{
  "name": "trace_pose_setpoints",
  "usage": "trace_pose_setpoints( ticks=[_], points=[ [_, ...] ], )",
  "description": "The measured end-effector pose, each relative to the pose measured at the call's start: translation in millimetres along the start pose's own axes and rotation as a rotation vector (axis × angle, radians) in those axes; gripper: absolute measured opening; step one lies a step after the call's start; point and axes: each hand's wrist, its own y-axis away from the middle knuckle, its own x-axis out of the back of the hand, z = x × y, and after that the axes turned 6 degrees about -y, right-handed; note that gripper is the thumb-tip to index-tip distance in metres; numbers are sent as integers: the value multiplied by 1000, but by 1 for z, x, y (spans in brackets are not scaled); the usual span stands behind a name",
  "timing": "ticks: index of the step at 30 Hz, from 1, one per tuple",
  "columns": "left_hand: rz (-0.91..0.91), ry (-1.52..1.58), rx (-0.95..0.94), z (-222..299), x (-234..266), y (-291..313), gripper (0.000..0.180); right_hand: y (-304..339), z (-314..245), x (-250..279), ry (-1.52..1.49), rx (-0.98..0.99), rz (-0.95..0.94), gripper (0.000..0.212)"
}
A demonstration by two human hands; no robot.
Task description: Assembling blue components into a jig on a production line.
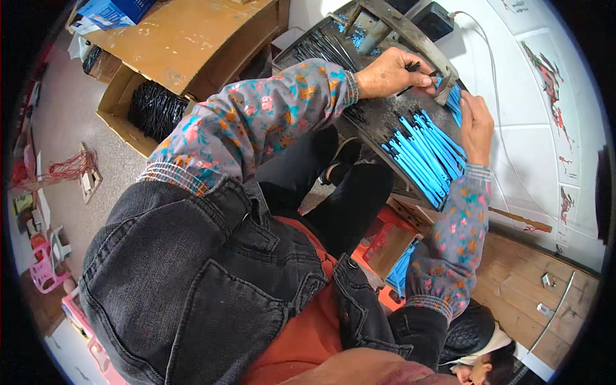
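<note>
At the metal hand press [445, 90] on the dark workbench, my left hand [388, 74] pinches a thin black strip [412, 67] between thumb and fingers. My right hand [476, 125] is on the other side of the press head, its fingers closed at the end of slim blue plastic strips [456, 104]. How many it grips is hidden. Nearer to me, a row of blue strips with black tips [423, 154] lies fanned on the bench. Long black strips [321, 50] are heaped to the left of my left hand.
Small blue scraps [357, 37] lie behind the press. A black box with a cable [434, 22] is by the tiled wall. To the left stand a brown table [186, 38] and a carton of black strips [119, 122]. Below the bench is a box with blue strips [403, 266]. Another person [478, 346] is at lower right.
</note>
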Motion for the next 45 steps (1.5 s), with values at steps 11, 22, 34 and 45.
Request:
trace_pose_setpoints(
  ticks=[11,22,34,45],
  points=[
    [-17,-35,13,-8,-5,-5,18,-1,-45,-6,-828,-604,-37,11],
    [54,-466,21,-3,-1,-5,28,12,6,11,-314,-409,-449,15],
    [-127,-177,29,-1,4,5,26,28,20,-14,250,-24,-266,16],
    [-58,-6,28,-3,0,-4,19,12,-47,-6,-580,-461,91,14]
  ],
)
